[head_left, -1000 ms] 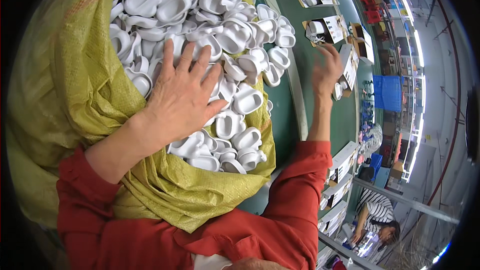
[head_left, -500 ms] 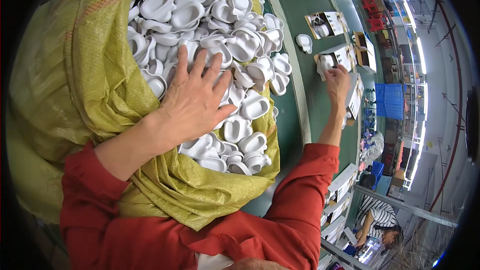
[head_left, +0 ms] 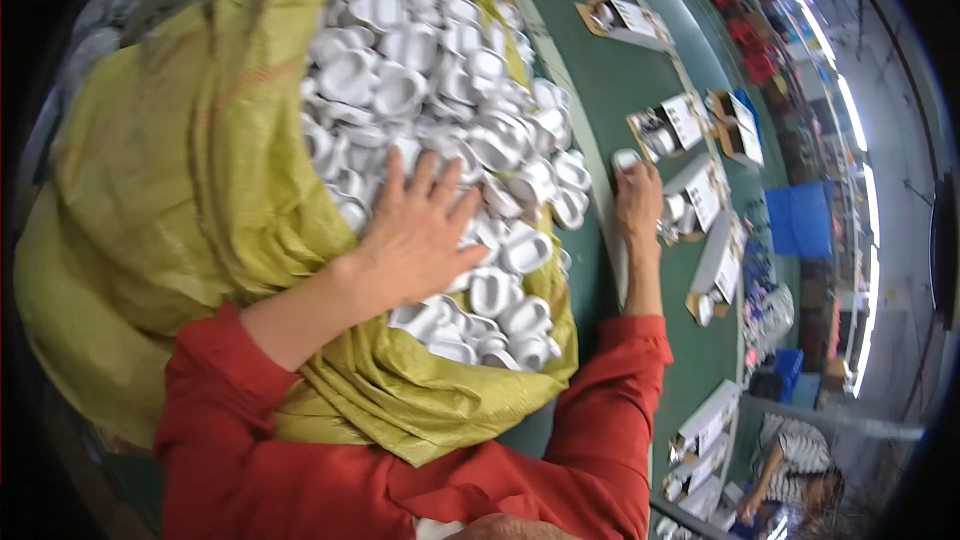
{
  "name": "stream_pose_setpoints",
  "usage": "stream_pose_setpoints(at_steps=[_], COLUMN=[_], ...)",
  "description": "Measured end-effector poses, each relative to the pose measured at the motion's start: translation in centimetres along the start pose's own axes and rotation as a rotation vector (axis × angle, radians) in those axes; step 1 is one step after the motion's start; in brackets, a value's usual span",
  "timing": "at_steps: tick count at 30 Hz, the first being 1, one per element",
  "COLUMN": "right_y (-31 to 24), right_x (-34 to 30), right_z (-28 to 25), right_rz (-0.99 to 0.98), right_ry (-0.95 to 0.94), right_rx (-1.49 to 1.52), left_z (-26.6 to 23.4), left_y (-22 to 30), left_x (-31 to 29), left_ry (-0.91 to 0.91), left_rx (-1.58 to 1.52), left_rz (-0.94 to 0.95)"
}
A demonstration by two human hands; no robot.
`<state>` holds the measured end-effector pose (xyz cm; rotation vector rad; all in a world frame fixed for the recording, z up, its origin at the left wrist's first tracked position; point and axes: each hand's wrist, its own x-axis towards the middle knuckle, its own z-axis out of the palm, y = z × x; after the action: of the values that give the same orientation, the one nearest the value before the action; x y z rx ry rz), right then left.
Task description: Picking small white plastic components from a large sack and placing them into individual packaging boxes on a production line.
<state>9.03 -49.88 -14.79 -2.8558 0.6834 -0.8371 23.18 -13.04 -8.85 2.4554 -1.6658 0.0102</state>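
Note:
A yellow woven sack (head_left: 240,190) lies open on my left, full of white plastic oval cup-shaped parts (head_left: 400,90). Across the heap rests my left hand (head_left: 420,230), palm down with its fingers spread, gripping none of them. My right hand (head_left: 640,205) is over the green conveyor belt, its fingers closed on a single white plastic part (head_left: 626,158) at the belt's near edge. Just right of that hand stands an open carton (head_left: 690,198) with a white part showing at its open end. My right fingertips are partly hidden behind the hand.
More open cartons sit along the belt: one beyond my hand (head_left: 668,127), one farther off (head_left: 625,24), one nearer (head_left: 717,265). A brown open box (head_left: 735,128) and a blue bin (head_left: 798,220) are at the far side. A person in a striped top (head_left: 797,445) works at lower right.
My right hand has left the carton and moved left to the loose white part, now in its fingers. The cartons have shifted nearer. My left hand stays spread on the heap; the view has shifted.

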Motion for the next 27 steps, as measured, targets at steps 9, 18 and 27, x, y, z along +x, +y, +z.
stream_pose_setpoints(at_steps=[9, 18, 27], right_y=[6.6, 9.4, -10.1], right_x=[3.1, 2.0, -3.3], right_z=[-3.3, -4.7, 2.0], right_rz=[0.044, 0.218, -0.104], right_ry=[0.008, 0.181, -0.029], right_rx=[-0.232, -0.543, 0.283], left_z=[0.1, 0.0, 1.0], left_y=[-0.7, -0.1, -0.7], left_x=[0.0, -0.4, 0.3], left_ry=[0.091, 0.060, 0.054], left_rx=[-0.112, -0.100, 0.056], left_rz=[0.031, 0.038, 0.055])
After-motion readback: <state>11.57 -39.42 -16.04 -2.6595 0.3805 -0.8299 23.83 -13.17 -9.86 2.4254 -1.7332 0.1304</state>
